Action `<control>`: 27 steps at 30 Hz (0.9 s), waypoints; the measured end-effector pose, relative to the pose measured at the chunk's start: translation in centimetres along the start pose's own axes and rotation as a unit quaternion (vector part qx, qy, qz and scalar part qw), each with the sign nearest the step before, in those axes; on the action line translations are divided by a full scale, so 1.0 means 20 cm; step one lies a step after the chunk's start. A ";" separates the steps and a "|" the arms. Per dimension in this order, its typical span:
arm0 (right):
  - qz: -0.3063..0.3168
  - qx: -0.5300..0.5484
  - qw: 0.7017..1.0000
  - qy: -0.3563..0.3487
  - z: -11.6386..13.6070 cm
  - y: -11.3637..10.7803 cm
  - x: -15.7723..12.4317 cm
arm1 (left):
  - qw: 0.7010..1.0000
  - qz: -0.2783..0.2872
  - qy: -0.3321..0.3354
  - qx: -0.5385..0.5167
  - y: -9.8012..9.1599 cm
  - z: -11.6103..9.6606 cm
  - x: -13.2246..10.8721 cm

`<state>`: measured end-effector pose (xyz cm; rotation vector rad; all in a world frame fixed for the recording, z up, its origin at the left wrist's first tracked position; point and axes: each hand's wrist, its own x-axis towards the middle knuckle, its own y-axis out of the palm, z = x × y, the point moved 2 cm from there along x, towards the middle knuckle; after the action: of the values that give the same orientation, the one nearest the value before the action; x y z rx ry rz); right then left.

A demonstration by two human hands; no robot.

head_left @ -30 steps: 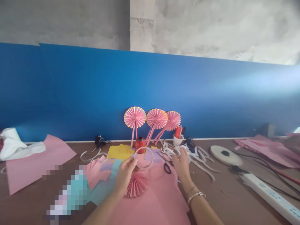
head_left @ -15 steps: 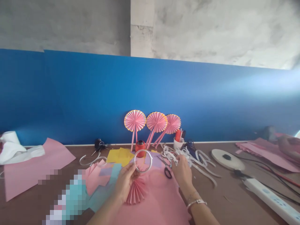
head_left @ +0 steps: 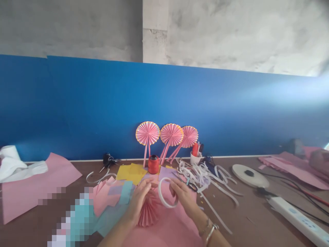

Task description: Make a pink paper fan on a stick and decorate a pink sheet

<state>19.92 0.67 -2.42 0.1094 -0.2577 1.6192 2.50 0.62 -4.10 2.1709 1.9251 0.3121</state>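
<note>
Left hand: the left hand (head_left: 140, 202) has its fingers curled, with the tips at the 9 o'clock edge of a thin white tape ring (head_left: 160, 196); I cannot tell whether they pinch it.
Right hand: the right hand (head_left: 183, 197), with bangles at the wrist, is closed on the ring's 3 o'clock side.
Hands together: they are close, with only the ring between them.
Ring: it is held tilted just above the table, in front of the person.
Under the left hand: a pleated pink paper fan (head_left: 149, 214) lies on a large pink paper sheet (head_left: 177, 230).
At 1 o'clock from the hands: black-handled scissors (head_left: 192, 187) and a tangle of white paper strips (head_left: 205, 173).
At 12 o'clock: a red thread spool (head_left: 153, 164), with three round pink paper fans on sticks (head_left: 171, 133) leaning on the blue wall.
At 11 o'clock: yellow paper squares (head_left: 130, 171).
At 3 o'clock, well apart: a white power strip (head_left: 298, 218).
</note>
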 end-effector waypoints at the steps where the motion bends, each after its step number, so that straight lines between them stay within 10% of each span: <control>1: 0.026 -0.003 1.000 0.012 0.00 0.00 0.00 | 1.000 0.008 -0.005 -0.004 0.00 0.00 0.00; 9: 0.136 -0.015 0.989 0.048 -0.07 0.05 -0.02 | 0.982 0.111 -0.096 -0.115 0.07 -0.01 -0.03; 18: -0.116 -0.183 0.964 -0.157 0.02 0.05 -0.06 | 0.973 0.043 -0.094 -0.206 0.05 -0.07 -0.03; 27: 0.008 -0.293 0.912 -0.286 0.10 0.16 -0.12 | 0.970 0.054 -0.037 -0.236 0.10 -0.09 -0.06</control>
<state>16.73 -2.32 -1.29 0.1158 -1.1868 1.4302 3.74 -0.71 -1.73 1.9355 1.5034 0.6284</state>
